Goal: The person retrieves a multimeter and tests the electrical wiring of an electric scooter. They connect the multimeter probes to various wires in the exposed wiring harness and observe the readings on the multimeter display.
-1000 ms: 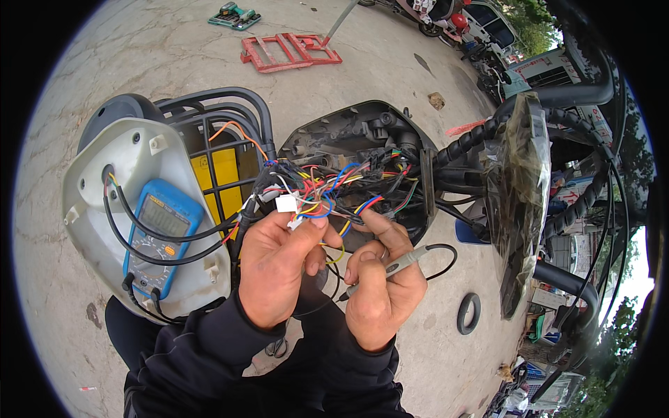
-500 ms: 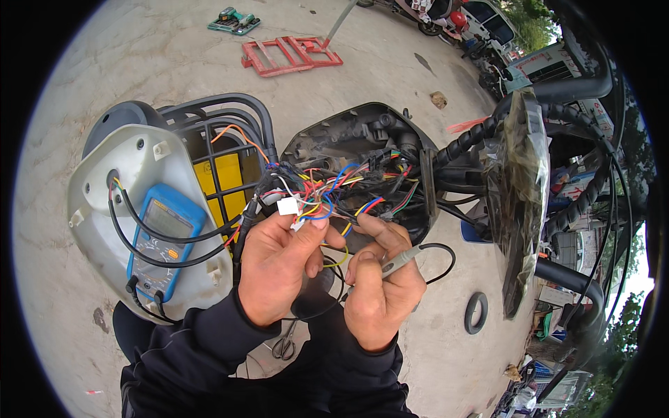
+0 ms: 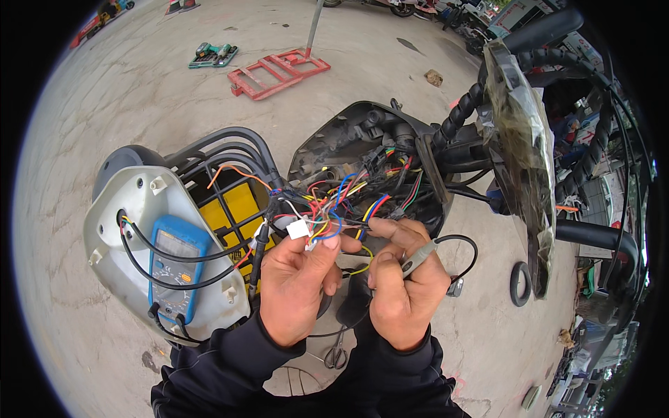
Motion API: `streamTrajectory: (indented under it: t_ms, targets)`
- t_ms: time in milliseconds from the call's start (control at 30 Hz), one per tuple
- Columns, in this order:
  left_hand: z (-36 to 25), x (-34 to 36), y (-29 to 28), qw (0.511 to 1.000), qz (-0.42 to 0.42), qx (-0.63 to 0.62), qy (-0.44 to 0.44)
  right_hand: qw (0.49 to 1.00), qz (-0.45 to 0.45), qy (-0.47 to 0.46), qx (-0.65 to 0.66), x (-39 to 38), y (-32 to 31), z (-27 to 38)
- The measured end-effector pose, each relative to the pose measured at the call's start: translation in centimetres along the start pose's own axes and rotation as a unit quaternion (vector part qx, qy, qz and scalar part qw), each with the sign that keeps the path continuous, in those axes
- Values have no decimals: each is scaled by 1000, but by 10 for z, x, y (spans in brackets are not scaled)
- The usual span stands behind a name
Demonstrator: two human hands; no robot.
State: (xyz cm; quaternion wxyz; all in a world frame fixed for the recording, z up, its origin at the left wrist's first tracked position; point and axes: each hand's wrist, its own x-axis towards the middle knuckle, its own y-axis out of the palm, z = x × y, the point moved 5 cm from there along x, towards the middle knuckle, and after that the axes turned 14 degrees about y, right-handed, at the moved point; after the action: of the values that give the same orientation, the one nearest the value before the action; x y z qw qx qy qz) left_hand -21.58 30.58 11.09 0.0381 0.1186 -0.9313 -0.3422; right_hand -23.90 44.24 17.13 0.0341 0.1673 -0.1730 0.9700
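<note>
My left hand (image 3: 296,289) is closed, thumb against fingers, on a small white wire connector (image 3: 311,244) with coloured wires running into it. Just above its fingertips sits a larger white connector (image 3: 298,228). My right hand (image 3: 408,299) grips a grey test probe (image 3: 420,258) that lies across its fingers, its black lead looping out to the right. The probe's tip is hidden by the fingers. Thumb and forefinger of that hand are close to the wire bundle (image 3: 348,191). A blue multimeter (image 3: 174,261) rests on a pale plastic panel (image 3: 111,254) at the left.
An open black vehicle housing (image 3: 334,136) full of wiring lies beyond my hands. Black rack bars (image 3: 237,150) stand over a yellow box (image 3: 226,209). Handlebars (image 3: 592,237) rise at the right. Scissors (image 3: 335,357), a red metal frame (image 3: 279,73) and a toolbox (image 3: 212,57) are on the ground.
The view has shifted, so the panel, multimeter and both hands appear lower and farther right. Both hands keep their grips near the wires.
</note>
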Motion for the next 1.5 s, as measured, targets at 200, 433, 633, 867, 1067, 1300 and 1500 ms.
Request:
streamTrajectory:
  t_ms: [200,433,633,867,1067,1300,1500]
  targets:
    - [2,-3,0,998,5,-67,-10,997,-2,68,33,-5,0,3]
    - [-2,-4,0,997,20,-73,-10,997,-9,75,31,-5,4,10]
    - [-6,-4,4,998,21,-59,-8,996,-13,83,21,-5,3,13]
    - [-5,-3,6,996,37,-79,-22,997,-23,58,43,-6,0,8]
    - [-3,-6,7,993,36,-108,-36,993,-15,74,96,-5,-1,1]
    - [0,-8,7,993,35,-110,-35,984,-21,127,127,-10,-3,0]
    - [1,-7,5,991,33,-113,-65,992,-18,84,95,-7,-1,2]
